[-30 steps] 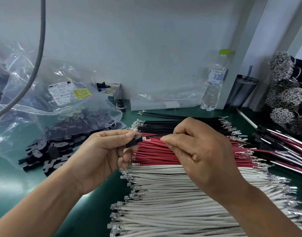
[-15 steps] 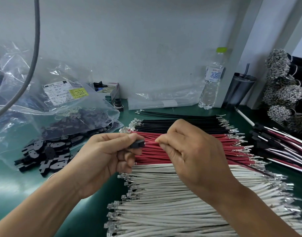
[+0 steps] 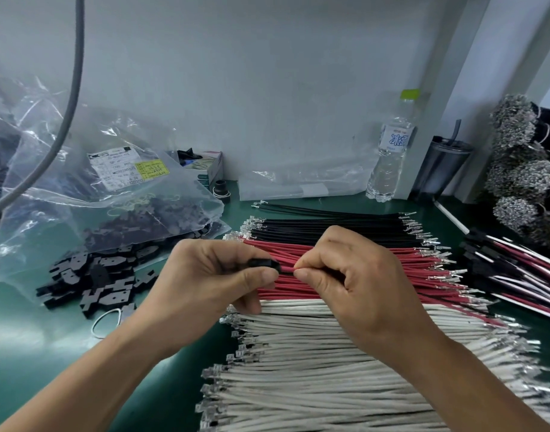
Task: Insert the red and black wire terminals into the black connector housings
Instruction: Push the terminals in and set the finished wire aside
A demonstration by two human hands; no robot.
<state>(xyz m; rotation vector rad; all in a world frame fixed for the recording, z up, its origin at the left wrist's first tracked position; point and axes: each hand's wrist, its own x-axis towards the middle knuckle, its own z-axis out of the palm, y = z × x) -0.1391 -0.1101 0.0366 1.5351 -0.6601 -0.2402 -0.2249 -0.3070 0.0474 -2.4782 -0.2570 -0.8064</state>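
Note:
My left hand [image 3: 205, 285] pinches a small black connector housing [image 3: 265, 265] between thumb and forefinger. My right hand [image 3: 357, 282] pinches a red wire [image 3: 287, 269] right at the housing's open end, its terminal hidden inside or behind my fingertips. Both hands hover above a flat row of red wires [image 3: 376, 275] with metal terminals. Black wires [image 3: 329, 227] lie behind the red row and white wires [image 3: 314, 369] in front. Loose black housings [image 3: 96, 282] lie in a heap on the green mat at the left.
A clear plastic bag [image 3: 105, 194] of more housings lies at the left, with a grey cable [image 3: 71, 104] hanging over it. A water bottle [image 3: 390, 151] and a dark tumbler [image 3: 442, 166] stand at the back. Finished wire assemblies [image 3: 516, 269] lie at the right, beside bundled terminal ends [image 3: 516, 169].
My hands have closed together: the red wire's end, apart from the housing a second ago, now meets its opening. Both hands sit slightly lower over the red wires.

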